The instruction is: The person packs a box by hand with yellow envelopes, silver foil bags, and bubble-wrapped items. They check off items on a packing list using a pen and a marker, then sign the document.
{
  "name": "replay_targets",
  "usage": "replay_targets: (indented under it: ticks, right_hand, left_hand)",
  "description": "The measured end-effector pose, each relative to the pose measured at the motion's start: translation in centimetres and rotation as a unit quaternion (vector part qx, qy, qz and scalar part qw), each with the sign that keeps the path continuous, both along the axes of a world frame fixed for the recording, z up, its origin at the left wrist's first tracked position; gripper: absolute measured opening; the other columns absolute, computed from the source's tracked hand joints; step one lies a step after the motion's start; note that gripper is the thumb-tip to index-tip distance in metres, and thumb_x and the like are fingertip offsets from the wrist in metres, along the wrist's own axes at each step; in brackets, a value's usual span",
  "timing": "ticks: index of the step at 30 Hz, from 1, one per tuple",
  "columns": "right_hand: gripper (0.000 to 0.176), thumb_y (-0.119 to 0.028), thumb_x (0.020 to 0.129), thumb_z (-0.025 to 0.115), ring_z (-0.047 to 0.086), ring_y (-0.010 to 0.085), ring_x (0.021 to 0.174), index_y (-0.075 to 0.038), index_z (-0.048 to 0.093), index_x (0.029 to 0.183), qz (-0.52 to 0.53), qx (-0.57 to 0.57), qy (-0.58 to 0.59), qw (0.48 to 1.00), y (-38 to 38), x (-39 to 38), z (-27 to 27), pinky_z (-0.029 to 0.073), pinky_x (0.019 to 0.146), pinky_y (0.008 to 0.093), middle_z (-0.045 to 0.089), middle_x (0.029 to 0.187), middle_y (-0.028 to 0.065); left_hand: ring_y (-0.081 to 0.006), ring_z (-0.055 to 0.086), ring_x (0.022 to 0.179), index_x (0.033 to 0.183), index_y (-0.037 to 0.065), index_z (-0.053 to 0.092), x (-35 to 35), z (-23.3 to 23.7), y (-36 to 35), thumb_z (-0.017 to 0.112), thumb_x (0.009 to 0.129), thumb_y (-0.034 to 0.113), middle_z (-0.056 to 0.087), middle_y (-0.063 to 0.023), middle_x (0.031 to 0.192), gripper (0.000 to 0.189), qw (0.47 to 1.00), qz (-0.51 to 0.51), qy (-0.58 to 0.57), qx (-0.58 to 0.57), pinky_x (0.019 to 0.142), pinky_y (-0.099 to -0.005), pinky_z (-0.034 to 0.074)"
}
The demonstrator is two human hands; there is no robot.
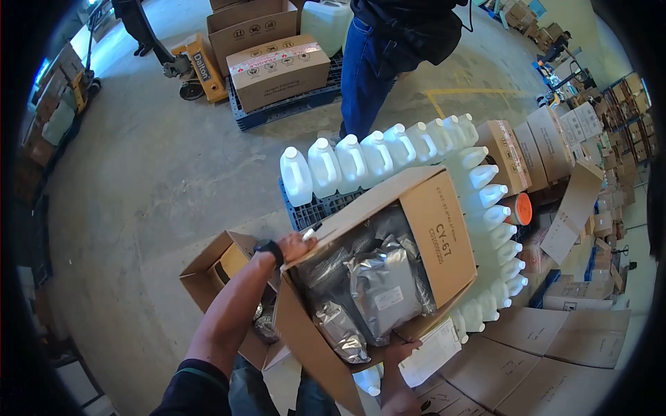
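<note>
A large open cardboard box [438,232] marked CY-67 is tilted in front of me. Inside lie silver foil pouches [383,288], one with a white label. My left hand [298,247], with a dark watch on its wrist, is closed on the box's left edge; a white marker with a black tip [312,231] sticks out from its fingers. At the near edge of the box my right hand [402,352] grips the cardboard, its fingers partly hidden. White sheets of paper [431,352] lie right beside that hand.
White plastic jugs [378,154] line a blue pallet [322,208] behind and right of the box. Another open carton [208,274] stands at left. A person in jeans [368,69] stands beyond, near a yellow pallet jack [199,68]. Closed cartons [534,367] fill the lower right.
</note>
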State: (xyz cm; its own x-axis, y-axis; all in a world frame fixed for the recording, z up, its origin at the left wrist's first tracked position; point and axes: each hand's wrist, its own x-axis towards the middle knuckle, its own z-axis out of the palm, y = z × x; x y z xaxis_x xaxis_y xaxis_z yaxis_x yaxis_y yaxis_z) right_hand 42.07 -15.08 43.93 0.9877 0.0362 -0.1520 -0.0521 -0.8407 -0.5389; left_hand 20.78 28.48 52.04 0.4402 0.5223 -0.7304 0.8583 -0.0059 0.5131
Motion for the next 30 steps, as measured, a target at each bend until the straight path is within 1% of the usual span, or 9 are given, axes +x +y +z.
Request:
replay_targets:
  ticks: [5, 9, 11, 15, 19, 23, 25, 27, 30]
  right_hand:
    - [0.045, -0.022, 0.095, 0.052, 0.061, 0.0403, 0.096, 0.009, 0.035, 0.123, 0.129, -0.061, -0.168, 0.975, 3.4, -1.0, -4.2, 0.046, 0.084, 0.0477, 0.059, 0.103, 0.0252]
    - [0.040, -0.019, 0.094, 0.050, 0.061, 0.0432, 0.096, 0.008, 0.036, 0.120, 0.074, -0.053, -0.090, 0.992, 8.1, -2.2, 1.8, 0.046, 0.083, 0.0487, 0.058, 0.101, 0.0263]
    - [0.038, -0.017, 0.094, 0.050, 0.061, 0.0441, 0.095, 0.008, 0.036, 0.120, 0.099, -0.033, -0.075, 0.992, 8.4, -2.5, 1.9, 0.046, 0.082, 0.0491, 0.058, 0.100, 0.0266]
    - [0.037, -0.009, 0.091, 0.050, 0.061, 0.0455, 0.093, 0.004, 0.034, 0.122, 0.066, -0.056, -0.102, 0.991, 7.9, -2.4, 0.9, 0.047, 0.080, 0.0503, 0.059, 0.101, 0.0267]
    - [0.040, -0.002, 0.087, 0.054, 0.062, 0.0439, 0.092, 0.000, 0.033, 0.121, 0.057, -0.096, -0.121, 0.986, 7.5, -2.7, 0.3, 0.047, 0.080, 0.0516, 0.059, 0.102, 0.0259]
    - [0.035, 0.001, 0.085, 0.055, 0.061, 0.0434, 0.085, -0.001, 0.035, 0.113, 0.037, -0.007, -0.039, 0.999, 8.6, -2.6, 2.2, 0.047, 0.076, 0.0518, 0.058, 0.094, 0.0223]
    - [0.032, 0.001, 0.085, 0.054, 0.060, 0.0428, 0.082, -0.001, 0.037, 0.112, 0.029, -0.019, -0.050, 0.998, 8.5, -2.2, 1.6, 0.047, 0.076, 0.0502, 0.057, 0.092, 0.0217]
    - [0.028, 0.001, 0.086, 0.054, 0.059, 0.0423, 0.080, -0.001, 0.038, 0.110, 0.042, -0.027, -0.051, 0.997, 8.1, -2.4, 1.3, 0.047, 0.075, 0.0486, 0.056, 0.090, 0.0210]
    - [0.019, -0.002, 0.089, 0.054, 0.059, 0.0422, 0.082, 0.000, 0.041, 0.103, 0.048, -0.022, -0.112, 0.992, 8.5, -2.4, 1.2, 0.047, 0.075, 0.0472, 0.056, 0.090, 0.0229]
  left_hand:
    - [-0.0422, 0.062, 0.105, 0.107, 0.002, 0.067, -0.8, -6.8, 5.0, 0.046, 0.091, 0.050, 0.066, -0.0262, 0.108, 0.055, 0.992, 0.030, -0.048, 0.109, 0.092, -0.0469, 0.049]
    - [-0.0402, 0.063, 0.101, 0.109, 0.011, 0.069, -1.1, -7.9, 6.3, 0.046, 0.092, 0.049, 0.066, -0.0253, 0.106, 0.047, 0.992, 0.038, 0.069, 0.100, 0.089, -0.0472, 0.049]
    - [-0.0375, 0.064, 0.102, 0.115, 0.020, 0.069, -2.1, -6.8, 6.4, 0.046, 0.093, 0.047, 0.067, -0.0234, 0.107, 0.042, 0.994, 0.028, 0.065, 0.089, 0.090, -0.0458, 0.049]
    - [-0.0329, 0.066, 0.099, 0.107, 0.007, 0.071, -5.9, 0.7, 6.6, 0.038, 0.100, 0.050, 0.070, -0.0201, 0.104, 0.055, 0.961, -0.122, -0.246, -0.008, 0.091, -0.0389, 0.049]
    - [-0.0240, 0.066, 0.092, 0.123, 0.019, 0.065, -11.0, 9.6, 8.1, 0.046, 0.100, 0.038, 0.069, -0.0119, 0.112, 0.036, 0.876, -0.254, -0.226, -0.343, 0.089, -0.0366, 0.050]
    - [-0.0254, 0.066, 0.099, 0.131, 0.020, 0.059, -14.1, 12.1, 4.2, 0.055, 0.096, 0.027, 0.071, -0.0152, 0.105, 0.035, 0.916, -0.266, 0.092, -0.287, 0.087, -0.0387, 0.050]
    - [-0.0271, 0.065, 0.093, 0.145, 0.027, 0.043, -16.9, 7.4, -1.1, 0.055, 0.096, 0.030, 0.066, -0.0176, 0.108, 0.051, 0.980, -0.195, 0.033, 0.020, 0.085, -0.0401, 0.051]
    - [-0.0302, 0.063, 0.091, 0.148, 0.030, 0.035, -17.5, 1.4, -6.7, 0.057, 0.094, 0.031, 0.062, -0.0211, 0.108, 0.058, 0.996, -0.056, 0.039, 0.053, 0.084, -0.0416, 0.051]
    - [-0.0182, 0.052, 0.073, 0.149, 0.020, 0.031, -15.1, -10.4, -17.6, 0.049, 0.098, 0.030, 0.054, -0.0069, 0.094, 0.055, 0.929, 0.349, -0.068, -0.098, 0.065, -0.0339, 0.044]
